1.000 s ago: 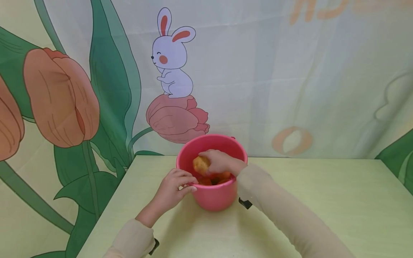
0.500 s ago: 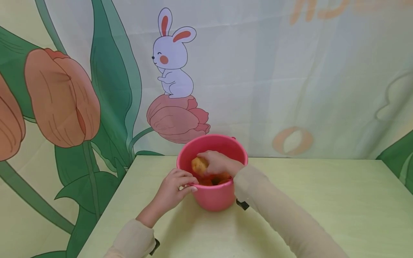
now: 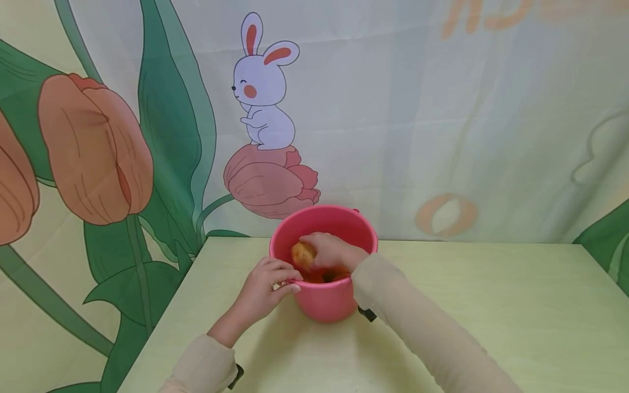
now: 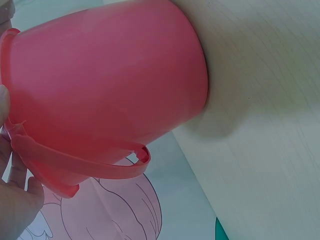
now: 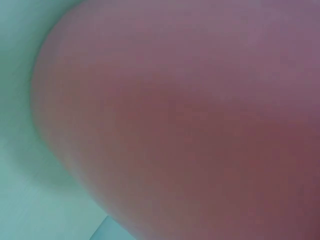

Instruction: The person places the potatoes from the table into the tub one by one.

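Note:
A pink bucket (image 3: 328, 303) stands upright on the table, its rim toward me. My left hand (image 3: 265, 284) pinches the rim at the near left, thumb outside and fingers over the edge. Inside the bucket, my right hand (image 3: 334, 251) holds a rounded yellow-brown potato (image 3: 303, 255) with its fingers around the right side. Orange-red things (image 3: 314, 275) lie below that hand, mostly hidden by the hand and rim. In the left wrist view the bucket's handle (image 4: 90, 165) hangs down along its side. The right wrist view is filled by the blurred bucket wall (image 5: 175, 125).
A pale wooden table (image 3: 491, 305) extends to both sides of the bucket. Behind it hangs a cloth backdrop (image 3: 393, 109) printed with tulips and a rabbit. A small black piece (image 3: 366, 313) shows below the right sleeve.
My right hand has sunk a little deeper into the bucket and slightly left, the potato still in its grasp. The left hand stays on the rim.

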Tool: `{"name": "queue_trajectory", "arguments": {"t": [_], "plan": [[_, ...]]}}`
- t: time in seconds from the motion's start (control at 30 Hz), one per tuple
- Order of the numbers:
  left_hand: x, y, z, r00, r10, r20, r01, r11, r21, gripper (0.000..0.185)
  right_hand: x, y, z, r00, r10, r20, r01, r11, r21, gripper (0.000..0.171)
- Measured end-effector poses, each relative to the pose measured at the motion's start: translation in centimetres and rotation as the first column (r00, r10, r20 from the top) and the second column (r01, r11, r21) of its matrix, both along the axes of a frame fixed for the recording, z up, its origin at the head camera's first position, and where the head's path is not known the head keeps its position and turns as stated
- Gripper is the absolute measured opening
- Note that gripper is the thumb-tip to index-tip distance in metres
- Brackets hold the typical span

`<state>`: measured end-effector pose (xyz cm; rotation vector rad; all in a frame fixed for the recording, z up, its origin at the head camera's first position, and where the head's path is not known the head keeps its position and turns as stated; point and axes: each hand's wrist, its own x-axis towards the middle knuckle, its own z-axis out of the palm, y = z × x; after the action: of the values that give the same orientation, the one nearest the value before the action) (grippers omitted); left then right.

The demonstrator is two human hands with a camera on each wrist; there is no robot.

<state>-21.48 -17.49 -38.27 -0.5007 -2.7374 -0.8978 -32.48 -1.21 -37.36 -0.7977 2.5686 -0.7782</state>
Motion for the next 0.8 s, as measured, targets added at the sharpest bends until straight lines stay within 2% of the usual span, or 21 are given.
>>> {"name": "queue_trajectory", "arguments": {"t": [0.27, 0.63, 0.8], "plan": [[-0.02, -0.05, 0.03, 1.000, -0.010, 0.001, 0.010, 1.000, -0.001, 0.022, 0.06, -0.13, -0.06, 0.999, 0.031, -0.018, -0.031, 1.000, 0.000, 0.068], [0.04, -0.03, -0.06, 1.000, -0.008, -0.013, 0.008, 1.000, 0.002, 0.022, 0.39, -0.17, -0.01, 1.000, -0.001, 0.000, 0.001, 1.000, -0.011, 0.070], [0.00, 0.03, -0.09, 1.000, -0.001, 0.001, 0.001, 1.000, 0.008, 0.021, 0.28, -0.17, -0.03, 0.999, 0.007, -0.042, -0.008, 1.000, -0.023, 0.065]]}}
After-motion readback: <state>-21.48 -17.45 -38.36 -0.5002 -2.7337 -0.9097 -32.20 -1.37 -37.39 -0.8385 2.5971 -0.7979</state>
